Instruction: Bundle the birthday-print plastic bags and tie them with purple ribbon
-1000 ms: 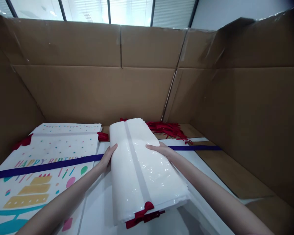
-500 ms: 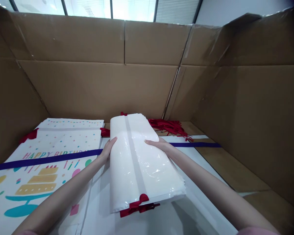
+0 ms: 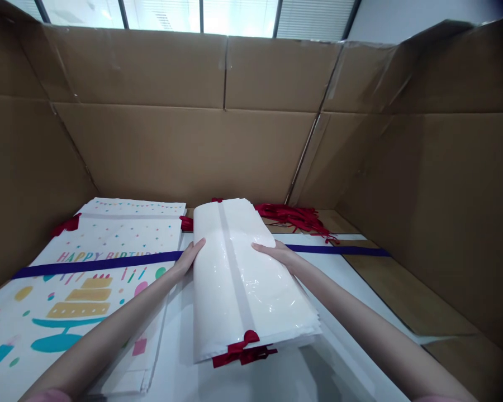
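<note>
A thick folded stack of glossy white sheets point(image 3: 218, 279) lies in the middle, with a pale strip along its length. Red ribbon point(image 3: 245, 352) sticks out at its near end, and a bit of red shows at the far end. My left hand point(image 3: 191, 255) grips the stack's left side, and my right hand point(image 3: 274, 252) holds its right side with the thumb on top. Both sets of fingers are partly hidden behind or under the stack. Beneath it is a smooth white surface point(image 3: 176, 346).
Left of the stack lies a pile of birthday-printed sheets point(image 3: 121, 234) with red ribbon ends. A purple strap point(image 3: 96, 264) crosses it. Loose red ribbons point(image 3: 295, 218) are heaped at the back. Tall cardboard walls point(image 3: 184, 145) surround everything on the left, back and right.
The view has swung slightly left, so everything sits a little further right in the picture. Both hands keep the same hold on the folded stack.
</note>
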Demonstrator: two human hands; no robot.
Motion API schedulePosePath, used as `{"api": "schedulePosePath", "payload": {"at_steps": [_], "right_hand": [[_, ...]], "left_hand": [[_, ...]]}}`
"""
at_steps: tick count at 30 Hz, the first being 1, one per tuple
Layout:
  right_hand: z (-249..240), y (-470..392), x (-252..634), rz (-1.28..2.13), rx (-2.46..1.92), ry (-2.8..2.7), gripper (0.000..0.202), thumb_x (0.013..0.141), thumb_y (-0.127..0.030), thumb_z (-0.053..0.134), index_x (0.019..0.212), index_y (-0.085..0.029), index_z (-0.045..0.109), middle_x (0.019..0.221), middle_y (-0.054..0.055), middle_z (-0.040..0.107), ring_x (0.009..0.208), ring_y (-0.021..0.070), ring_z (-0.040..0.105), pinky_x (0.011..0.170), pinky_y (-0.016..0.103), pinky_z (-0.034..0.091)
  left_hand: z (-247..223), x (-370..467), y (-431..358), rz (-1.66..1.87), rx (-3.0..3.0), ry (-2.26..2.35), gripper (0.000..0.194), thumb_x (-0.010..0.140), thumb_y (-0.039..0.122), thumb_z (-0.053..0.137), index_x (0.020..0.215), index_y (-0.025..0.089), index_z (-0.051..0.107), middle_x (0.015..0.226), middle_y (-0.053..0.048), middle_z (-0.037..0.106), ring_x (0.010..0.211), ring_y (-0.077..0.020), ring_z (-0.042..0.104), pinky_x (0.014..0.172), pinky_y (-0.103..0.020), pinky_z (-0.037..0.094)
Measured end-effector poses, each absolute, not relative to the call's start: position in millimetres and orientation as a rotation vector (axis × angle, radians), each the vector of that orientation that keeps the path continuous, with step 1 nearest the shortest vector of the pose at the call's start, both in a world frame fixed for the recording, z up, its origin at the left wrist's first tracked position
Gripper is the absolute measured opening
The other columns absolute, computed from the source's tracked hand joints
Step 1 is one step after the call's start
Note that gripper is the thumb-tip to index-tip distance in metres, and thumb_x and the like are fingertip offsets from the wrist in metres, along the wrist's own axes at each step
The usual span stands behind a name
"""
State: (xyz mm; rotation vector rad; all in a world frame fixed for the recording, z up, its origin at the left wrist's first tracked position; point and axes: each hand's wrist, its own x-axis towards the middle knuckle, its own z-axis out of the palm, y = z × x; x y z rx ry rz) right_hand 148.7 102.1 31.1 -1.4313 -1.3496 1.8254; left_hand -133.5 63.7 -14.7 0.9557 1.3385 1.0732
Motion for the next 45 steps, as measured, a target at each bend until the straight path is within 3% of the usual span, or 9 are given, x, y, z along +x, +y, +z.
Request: {"api": "schedulePosePath", "payload": {"at_steps": [6,12,15,21,27,30,38,42,45], "right_hand": [[21.2,98.5,154.7,1.764,-1.506,-1.294,0.093,0.054,-0.055,0.075,0.130,-0.016,0.040,0.114,0.012,0.054,0.087,0.0205,0.062,0.068,0.031,0.055],[22.4,92.9,154.0,1.800,-1.468,-1.286,0.086,0.055,-0.054,0.075,0.125,-0.015,0.046,0.112,0.012,0.055,0.088,0.0208,0.062,0.069,0.030,0.055],[22.9,91.3,153.6,1.814,-1.458,-1.280,0.084,0.056,-0.055,0.075,0.124,-0.015,0.047,0.112,0.012,0.055,0.086,0.0213,0.063,0.067,0.030,0.055],[21.7,91.5,152.0,1.862,-1.412,-1.267,0.081,0.058,-0.051,0.075,0.126,-0.016,0.046,0.114,0.011,0.055,0.088,0.0202,0.063,0.071,0.031,0.056],[22.5,90.9,151.2,1.874,-1.399,-1.250,0.080,0.056,-0.050,0.076,0.123,-0.015,0.049,0.114,0.012,0.055,0.089,0.0203,0.062,0.073,0.030,0.056],[23.6,90.0,151.3,1.861,-1.406,-1.243,0.078,0.057,-0.049,0.076,0.123,-0.016,0.050,0.114,0.011,0.055,0.088,0.0192,0.063,0.072,0.029,0.056],[26.7,86.5,153.0,1.855,-1.424,-1.239,0.083,0.056,-0.051,0.076,0.125,-0.014,0.048,0.111,0.013,0.056,0.086,0.0188,0.063,0.070,0.028,0.056],[27.8,83.2,153.9,1.856,-1.427,-1.233,0.083,0.058,-0.052,0.074,0.126,-0.014,0.046,0.110,0.013,0.057,0.085,0.0189,0.063,0.069,0.029,0.056],[28.2,82.5,153.7,1.858,-1.412,-1.233,0.082,0.060,-0.052,0.073,0.128,-0.016,0.045,0.111,0.011,0.056,0.085,0.0183,0.063,0.072,0.029,0.056]], "left_hand": [[-17.9,-136.2,58.3,0.951,1.130,1.451,0.086,0.070,0.075,0.044,0.128,0.012,0.043,0.112,-0.011,0.058,0.097,-0.0152,0.059,0.091,-0.023,0.045],[-10.7,-149.2,56.0,0.743,1.408,1.681,0.083,0.073,0.079,0.026,0.108,0.011,0.057,0.085,-0.008,0.063,0.076,-0.0150,0.058,0.074,-0.023,0.044],[-4.6,-169.9,53.2,0.700,1.601,1.854,0.073,0.078,0.072,0.023,0.099,0.014,0.062,0.090,-0.008,0.061,0.093,-0.0189,0.054,0.084,-0.027,0.041],[-2.5,-191.5,54.1,0.577,1.915,2.033,0.043,0.072,0.051,0.053,0.097,0.017,0.064,0.105,-0.010,0.054,0.112,-0.0263,0.040,0.103,-0.040,0.029],[7.6,-163.9,56.6,0.731,2.003,2.044,0.039,0.086,0.033,0.027,0.111,0.022,0.055,0.112,-0.006,0.051,0.110,-0.0189,0.042,0.100,-0.038,0.032],[10.0,-160.6,49.2,0.779,1.989,1.979,0.034,0.084,0.031,0.031,0.102,0.019,0.057,0.109,-0.005,0.054,0.108,-0.0174,0.043,0.099,-0.033,0.034],[-8.5,-157.5,38.6,0.812,1.654,1.824,0.062,0.083,0.062,0.024,0.104,0.016,0.059,0.095,-0.005,0.063,0.085,-0.0144,0.057,0.081,-0.023,0.045],[-8.0,-146.6,35.1,0.830,1.606,1.774,0.066,0.080,0.067,0.027,0.097,0.015,0.063,0.107,-0.007,0.060,0.103,-0.0194,0.055,0.098,-0.027,0.039],[-9.4,-140.6,31.3,0.850,1.556,1.729,0.066,0.082,0.066,0.022,0.113,0.019,0.057,0.124,-0.004,0.052,0.117,-0.0179,0.048,0.108,-0.027,0.032]]}}
